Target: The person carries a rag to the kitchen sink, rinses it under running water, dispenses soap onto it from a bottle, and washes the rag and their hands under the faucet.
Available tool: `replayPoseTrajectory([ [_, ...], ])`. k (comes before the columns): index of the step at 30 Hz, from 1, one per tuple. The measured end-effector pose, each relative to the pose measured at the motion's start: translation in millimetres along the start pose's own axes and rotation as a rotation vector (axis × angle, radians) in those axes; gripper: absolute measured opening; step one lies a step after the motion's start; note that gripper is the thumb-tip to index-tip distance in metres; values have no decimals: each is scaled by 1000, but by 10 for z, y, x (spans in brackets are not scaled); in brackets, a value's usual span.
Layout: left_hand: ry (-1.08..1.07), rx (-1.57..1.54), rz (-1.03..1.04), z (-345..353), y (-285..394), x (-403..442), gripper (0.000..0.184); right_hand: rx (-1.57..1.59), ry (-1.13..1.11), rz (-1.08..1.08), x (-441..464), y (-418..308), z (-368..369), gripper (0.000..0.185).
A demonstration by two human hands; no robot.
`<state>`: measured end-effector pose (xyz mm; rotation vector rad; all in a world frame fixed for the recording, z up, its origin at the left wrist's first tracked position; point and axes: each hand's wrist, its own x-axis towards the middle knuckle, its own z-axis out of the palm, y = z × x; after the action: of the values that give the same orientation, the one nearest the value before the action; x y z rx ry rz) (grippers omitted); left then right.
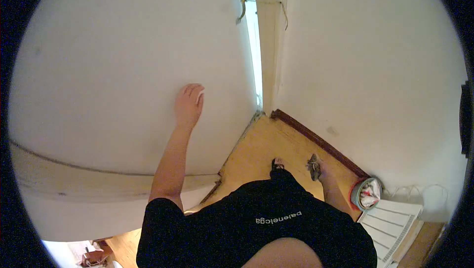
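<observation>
A person's left hand lies against a broad white door, fingers lightly bent around a small white thing. The right hand hangs low by a grey crumpled item (its grip I cannot tell). Beyond are a bright gap, yellowish floor, dark red skirting and a filled bin.

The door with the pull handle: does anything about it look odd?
Yes: a cord runs from the pull handle across the bright gap beside the door to the frame, one end dangling. It looks odd because it resembles a makeshift tie; its purpose isn't clear.
</observation>
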<state>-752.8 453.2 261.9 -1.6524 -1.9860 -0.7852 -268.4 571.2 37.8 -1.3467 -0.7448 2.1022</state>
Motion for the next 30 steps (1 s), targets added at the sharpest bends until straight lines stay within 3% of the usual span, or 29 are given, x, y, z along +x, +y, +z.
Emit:
replayPoseTrajectory([
  [2, 65, 177, 43, 130, -155, 358, 19, -95, 61, 0, 362, -169, 33, 30],
  [4, 34, 233, 118, 269, -270, 491, 20, -162, -124, -49, 747, -388, 59, 30],
  [6, -12, 299, 187, 257, -241, 542, 20, -152, -93, 54, 653, -850, 457, 28],
  [8, 10, 303, 93, 432, -308, 530, 22, -123, -216, 191, 1109, -843, 393, 33],
  [9, 1, 301, 78, 521, -390, 548, 22, -103, -244, 45, 1158, -993, 665, 27],
  [10, 17, 313, 70, 558, -460, 572, 22, -113, -246, 51, 1305, -1058, 764, 27],
  [12, 37, 324, 55, 707, -657, 686, 22, -113, -271, 258, 1714, -1177, 973, 22],
  [16, 6, 384, -19, 1071, -1032, 763, 22, -176, -341, 299, 2215, -1248, 1636, 22],
  [18, 4, 353, -51, 1384, -1291, 838, 22, -103, -443, 297, 2613, -1223, 1936, 25],
  [19, 28, 391, -62, 1218, -1124, 781, 23, -152, -577, 401, 2539, -1289, 1918, 24],
  [22, 52, 344, -76, 1319, -1323, 702, 24, -73, -452, 272, 2688, -1170, 2471, 22],
  [25, 23, 235, -101, 2036, -1751, 554, 25, -207, -421, 411, 3797, -867, 2631, 25],
  [28, -12, 203, -157, 2359, -1507, 541, 26, -215, -498, 373, 3841, -1243, 3021, 23],
  [30, -53, 182, -210, 2630, -1601, 495, 26, -219, -627, 373, 4364, -1146, 3278, 24],
])
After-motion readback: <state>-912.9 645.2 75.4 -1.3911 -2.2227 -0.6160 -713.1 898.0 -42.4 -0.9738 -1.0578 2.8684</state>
